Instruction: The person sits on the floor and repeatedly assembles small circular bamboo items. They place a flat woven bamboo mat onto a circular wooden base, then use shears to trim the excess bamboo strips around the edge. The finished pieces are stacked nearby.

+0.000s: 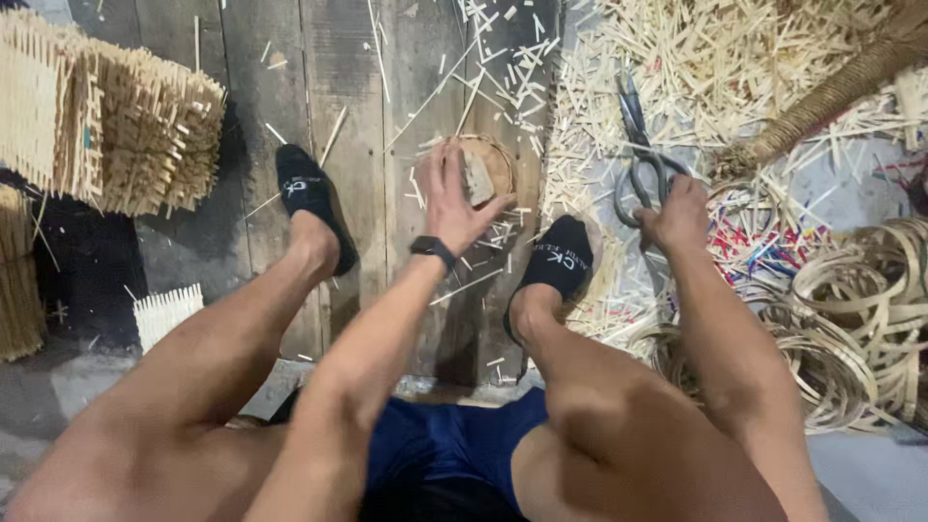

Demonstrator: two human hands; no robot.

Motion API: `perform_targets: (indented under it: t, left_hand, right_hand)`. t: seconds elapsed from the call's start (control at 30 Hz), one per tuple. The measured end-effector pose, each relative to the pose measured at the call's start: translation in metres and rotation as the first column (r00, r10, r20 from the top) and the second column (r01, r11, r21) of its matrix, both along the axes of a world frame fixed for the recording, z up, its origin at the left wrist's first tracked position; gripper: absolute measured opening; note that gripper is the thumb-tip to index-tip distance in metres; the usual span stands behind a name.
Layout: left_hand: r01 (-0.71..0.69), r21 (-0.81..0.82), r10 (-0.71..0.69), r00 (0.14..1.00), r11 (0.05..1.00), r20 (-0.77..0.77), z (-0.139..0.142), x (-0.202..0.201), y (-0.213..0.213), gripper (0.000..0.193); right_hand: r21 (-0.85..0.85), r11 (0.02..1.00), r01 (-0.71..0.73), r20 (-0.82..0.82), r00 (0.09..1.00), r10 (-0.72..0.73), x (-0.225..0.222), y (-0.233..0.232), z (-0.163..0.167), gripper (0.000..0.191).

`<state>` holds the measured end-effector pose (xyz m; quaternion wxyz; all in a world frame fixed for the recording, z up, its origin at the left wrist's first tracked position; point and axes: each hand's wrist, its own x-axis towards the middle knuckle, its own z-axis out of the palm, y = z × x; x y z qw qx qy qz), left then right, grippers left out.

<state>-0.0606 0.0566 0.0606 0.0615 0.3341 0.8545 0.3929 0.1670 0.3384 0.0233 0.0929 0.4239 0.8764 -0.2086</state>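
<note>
Left hand (456, 198): fingers spread and curled around a small round woven bamboo basket base with a pale block at its middle (486, 172), gripping it from the left side; basket base resting on the dark wooden plank floor (261, 116) between the two feet; black wristwatch (432, 247) on the left wrist.

Right hand (679, 217): clenched through the loops of a pair of large grey metal shears (640, 155); blades closed, pointing away from the person, lying over the litter of pale cut bamboo splints (715, 58).

Feet: both in black ankle socks, left foot (311, 198) on bare planks, right foot (559, 259) at the edge of the splint litter, just beside the basket base.

Surroundings: stacked panels of woven pale bamboo slats (106, 121) at the far left; a small bundle of short white sticks (166, 311) near the left knee; a heap of thin coiled bamboo hoops (860, 309) at the right, beside the right forearm; a thick rope-wrapped brown handle (831, 97) at the upper right; red and blue coloured strips (764, 242) between shears and hoops; dark blue shorts (445, 445) at the lower middle.
</note>
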Motion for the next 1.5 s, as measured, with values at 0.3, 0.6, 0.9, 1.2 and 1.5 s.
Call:
perform_targets:
  t: [0.3, 0.6, 0.9, 1.2, 1.5]
  left_hand:
    - [0.204, 0.091, -0.185, 0.967, 0.975, -0.176, -0.002, -0.010, 0.019, 0.099]
    - [0.316, -0.170, -0.302, 0.948, 0.933, 0.104, -0.002, -0.028, 0.015, 0.105]
    - [0.239, -0.085, -0.228, 0.966, 0.967, 0.122, -0.013, 0.000, 0.013, 0.096]
    - [0.441, -0.104, -0.422, 0.892, 0.892, 0.160, 0.007, -0.033, 0.019, 0.092]
    - [0.463, -0.264, -0.438, 0.886, 0.846, 0.151, 0.009, -0.039, 0.016, 0.089]
  right_hand:
    - [-0.530, 0.803, 0.272, -0.004, 0.946, -0.324, 0.002, 0.000, -0.025, 0.046]
    - [-0.079, 0.978, -0.191, -0.297, 0.941, 0.160, -0.031, -0.043, 0.047, 0.054]
    - [0.154, 0.889, -0.431, -0.006, 0.899, 0.437, -0.074, -0.037, 0.019, 0.055]
    - [0.180, 0.918, -0.354, -0.277, 0.877, 0.393, -0.090, -0.033, 0.020, 0.043]
    - [0.244, 0.880, -0.408, -0.122, 0.887, 0.445, -0.089, -0.024, 0.033, 0.028]
